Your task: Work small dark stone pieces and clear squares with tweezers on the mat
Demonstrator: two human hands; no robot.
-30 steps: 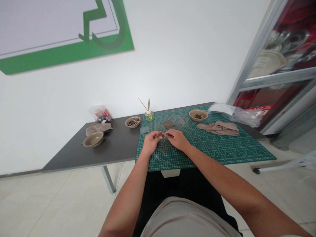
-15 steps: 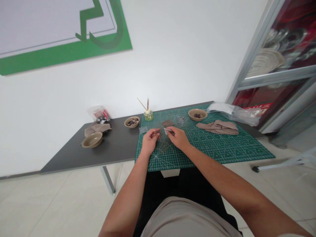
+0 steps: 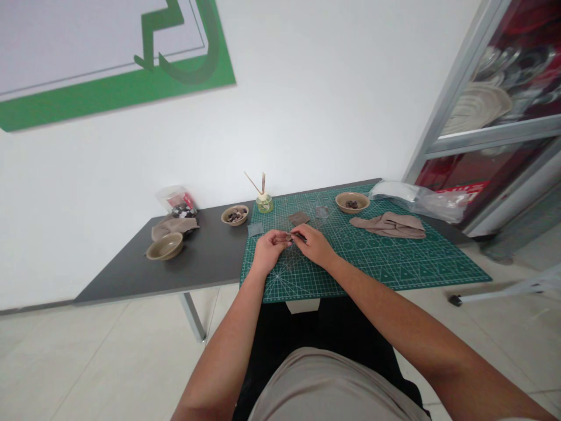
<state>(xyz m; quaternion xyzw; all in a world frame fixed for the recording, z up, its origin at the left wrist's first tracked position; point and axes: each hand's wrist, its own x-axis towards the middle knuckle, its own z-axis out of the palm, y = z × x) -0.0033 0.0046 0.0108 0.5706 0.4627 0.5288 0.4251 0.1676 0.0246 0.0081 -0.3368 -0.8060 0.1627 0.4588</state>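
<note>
Both hands meet over the green cutting mat (image 3: 394, 263) near its left part. My left hand (image 3: 268, 250) is closed in a pinch on something too small to make out. My right hand (image 3: 314, 244) is closed on a thin dark tool (image 3: 300, 236) that looks like tweezers, its tip pointing left at the left fingertips. A sheer dark mesh piece (image 3: 290, 260) lies on the mat under the hands. A small brown square piece (image 3: 298, 218) lies just beyond them.
A reed diffuser jar (image 3: 265, 202), a bowl of dark bits (image 3: 235, 214), an empty tan bowl (image 3: 165, 246), a plastic bag (image 3: 177, 202) and folded cloth sit on the grey table (image 3: 205, 263). Another bowl (image 3: 352, 202), beige cloth (image 3: 388, 224) and clear plastic (image 3: 416, 197) lie right.
The hands drew apart slightly half a second ago and have come back together, the tool tip again at the left fingertips. The view shifted slightly.
</note>
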